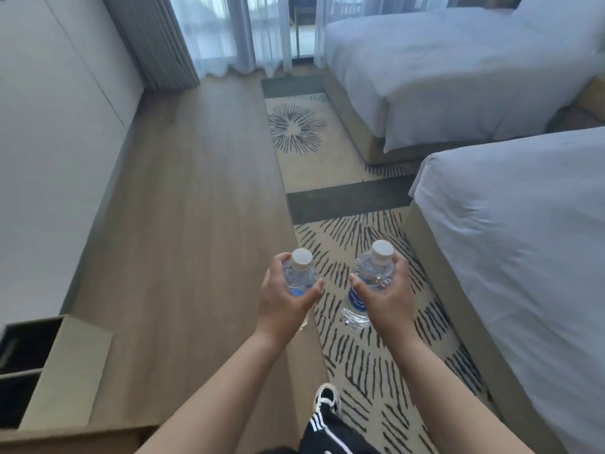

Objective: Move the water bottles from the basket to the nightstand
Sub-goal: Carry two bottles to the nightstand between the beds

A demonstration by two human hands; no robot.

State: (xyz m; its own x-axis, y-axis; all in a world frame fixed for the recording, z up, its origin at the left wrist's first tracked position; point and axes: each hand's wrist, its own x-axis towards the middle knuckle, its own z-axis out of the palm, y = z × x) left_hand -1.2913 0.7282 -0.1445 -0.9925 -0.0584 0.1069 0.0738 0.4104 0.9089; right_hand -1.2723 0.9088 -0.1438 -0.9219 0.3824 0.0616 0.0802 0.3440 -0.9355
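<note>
I hold one clear water bottle in each hand, both upright with white caps and blue labels. My left hand grips the left bottle around its body, above the edge of the wooden floor. My right hand grips the right bottle around its upper body, and its lower part with the blue label shows below my thumb, above the patterned rug. A wooden surface at the far right between the two beds may be the nightstand. No basket is in view.
Two beds with white covers stand on the right, the near bed and the far bed. A striped rug runs beside them. A wooden cabinet with dark compartments is at lower left. Curtains hang ahead.
</note>
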